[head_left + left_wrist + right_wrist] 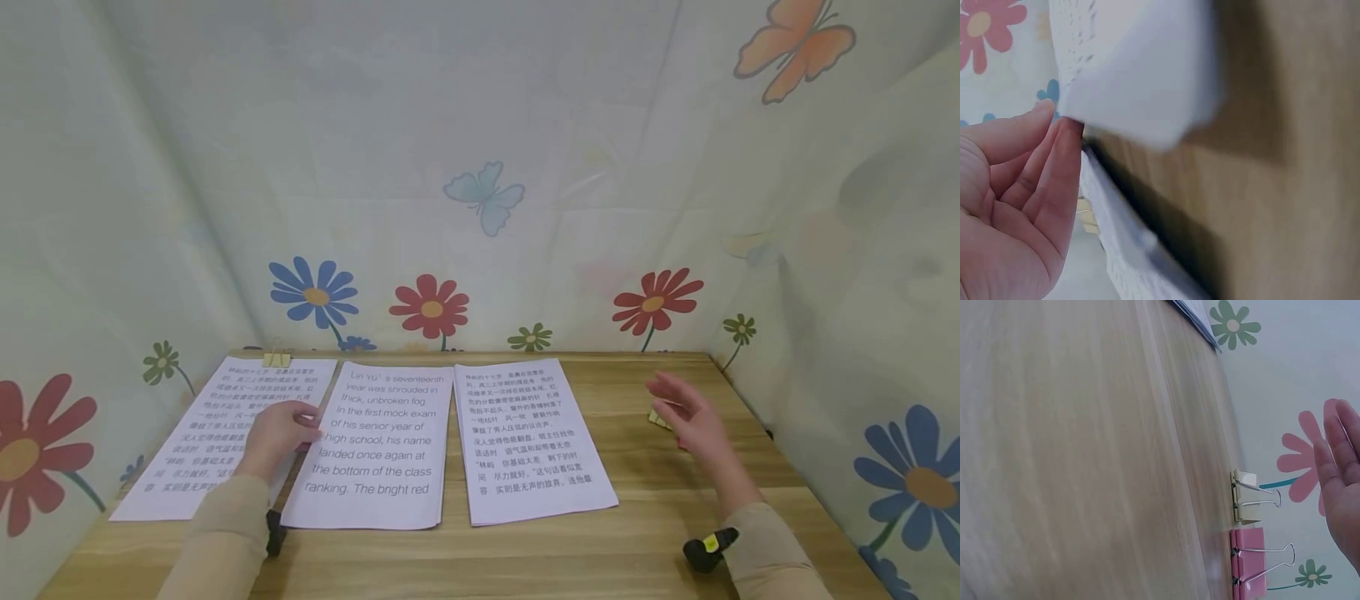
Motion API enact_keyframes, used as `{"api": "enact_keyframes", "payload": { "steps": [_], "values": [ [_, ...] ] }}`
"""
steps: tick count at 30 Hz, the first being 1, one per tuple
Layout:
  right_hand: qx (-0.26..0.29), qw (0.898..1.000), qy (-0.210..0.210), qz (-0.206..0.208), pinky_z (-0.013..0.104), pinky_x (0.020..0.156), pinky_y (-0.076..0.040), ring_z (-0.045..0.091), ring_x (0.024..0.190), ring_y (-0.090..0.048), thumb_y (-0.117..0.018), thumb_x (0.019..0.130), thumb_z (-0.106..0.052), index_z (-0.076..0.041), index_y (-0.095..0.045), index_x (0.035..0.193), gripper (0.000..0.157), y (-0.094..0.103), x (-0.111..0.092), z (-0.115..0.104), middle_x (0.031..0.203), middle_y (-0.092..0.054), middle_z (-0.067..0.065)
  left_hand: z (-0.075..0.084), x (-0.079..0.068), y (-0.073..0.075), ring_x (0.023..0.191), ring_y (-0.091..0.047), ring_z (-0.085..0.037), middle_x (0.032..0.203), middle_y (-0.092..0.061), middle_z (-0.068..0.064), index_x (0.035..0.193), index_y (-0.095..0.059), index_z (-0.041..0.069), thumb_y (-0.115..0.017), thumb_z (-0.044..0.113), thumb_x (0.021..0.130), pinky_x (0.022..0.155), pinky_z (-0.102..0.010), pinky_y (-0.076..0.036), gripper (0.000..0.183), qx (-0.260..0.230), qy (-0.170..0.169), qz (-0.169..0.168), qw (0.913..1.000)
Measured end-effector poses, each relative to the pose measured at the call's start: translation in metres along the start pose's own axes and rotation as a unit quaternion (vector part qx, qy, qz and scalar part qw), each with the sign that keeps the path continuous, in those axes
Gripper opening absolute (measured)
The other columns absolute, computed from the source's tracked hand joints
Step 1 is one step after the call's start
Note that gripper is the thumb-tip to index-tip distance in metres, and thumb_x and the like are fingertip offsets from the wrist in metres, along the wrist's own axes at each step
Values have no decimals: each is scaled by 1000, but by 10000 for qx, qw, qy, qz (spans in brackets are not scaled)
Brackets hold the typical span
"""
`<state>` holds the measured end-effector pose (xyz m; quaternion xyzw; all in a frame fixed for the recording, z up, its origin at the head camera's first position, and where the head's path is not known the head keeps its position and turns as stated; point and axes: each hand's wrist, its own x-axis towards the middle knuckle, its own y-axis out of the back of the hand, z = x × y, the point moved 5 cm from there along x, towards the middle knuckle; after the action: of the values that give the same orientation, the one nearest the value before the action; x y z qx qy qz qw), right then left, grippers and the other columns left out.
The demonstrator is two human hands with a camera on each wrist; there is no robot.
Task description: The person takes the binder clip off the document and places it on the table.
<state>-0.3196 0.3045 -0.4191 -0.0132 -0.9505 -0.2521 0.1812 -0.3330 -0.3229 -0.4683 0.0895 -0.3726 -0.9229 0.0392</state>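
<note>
In the head view my left hand [277,437] pinches the left edge of the middle sheaf of paper [382,450], printed in English. The left wrist view shows the thumb and fingertips at that edge, the paper [1141,81] raised over its shadow. My right hand [693,417] is held over the right side of the table with fingers extended, holding nothing. Beneath it lie a pale yellow binder clip [1247,497] and a pink binder clip [1249,562], side by side and partly hidden by the hand in the head view.
A left sheaf [165,475] with Chinese text carries a yellow binder clip [277,360] on its top edge. Another Chinese-text sheaf [525,442] lies right of the middle one. A flowered cloth [540,267] stands behind the wooden table [585,558].
</note>
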Motion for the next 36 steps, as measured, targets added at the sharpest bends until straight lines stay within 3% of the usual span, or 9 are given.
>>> {"api": "enact_keyframes", "payload": {
  "steps": [5, 12, 22, 26, 30, 36],
  "values": [
    [-90, 9999, 29, 49, 8, 90, -42, 4, 114, -55, -61, 100, -18, -4, -47, 144, 48, -5, 3, -1, 133, -58, 21, 3, -4, 12, 85, -67, -27, 106, -66, -22, 128, -58, -6, -70, 12, 90, 73, -39, -57, 44, 228, -181, 117, 9995],
    [13, 9999, 114, 19, 9, 90, -43, 26, 118, -56, -63, 98, -10, -1, -48, 142, 48, -21, 7, -13, 130, -59, 21, -2, -4, 25, 94, -67, -35, 114, -63, -26, 135, -53, -4, -66, 16, 94, 80, -45, -56, 48, 206, -249, 318, 9990],
    [183, 9993, 308, -132, 15, 94, -45, 31, 117, -58, -63, 96, -3, 0, -51, 139, 45, -46, 8, -21, 127, -61, 22, -16, -8, 38, 110, -57, -44, 120, -61, -27, 138, -52, -2, -66, 24, 95, 89, -54, -47, 52, 287, -285, 569, 9976],
    [38, 9990, 305, -321, 33, 99, -48, 36, 118, -57, -62, 96, -1, 0, -49, 141, 47, -56, 8, -19, 128, -61, 22, -24, -10, 44, 108, -57, -44, 118, -61, -28, 138, -50, -3, -67, 25, 95, 88, -55, -47, 54, 312, -358, 702, 9964],
    [115, 9983, 337, -463, 55, 101, -43, 40, 119, -55, -61, 97, -1, 2, -47, 142, 48, -64, 8, -19, 128, -60, 24, -34, -10, 48, 109, -57, -43, 119, -61, -27, 141, -48, -2, -66, 33, 95, 88, -55, -47, 60, 280, -363, 754, 9961],
    [204, 9970, 340, -668, 50, 102, -45, 34, 119, -57, -63, 96, -4, -2, -50, 141, 46, -74, 6, -24, 128, -62, 18, -51, -12, 55, 115, -53, -46, 126, -57, -28, 146, -42, -1, -64, 44, 95, 91, -58, -45, 72, 246, -217, 761, 9966]
  ]
}}
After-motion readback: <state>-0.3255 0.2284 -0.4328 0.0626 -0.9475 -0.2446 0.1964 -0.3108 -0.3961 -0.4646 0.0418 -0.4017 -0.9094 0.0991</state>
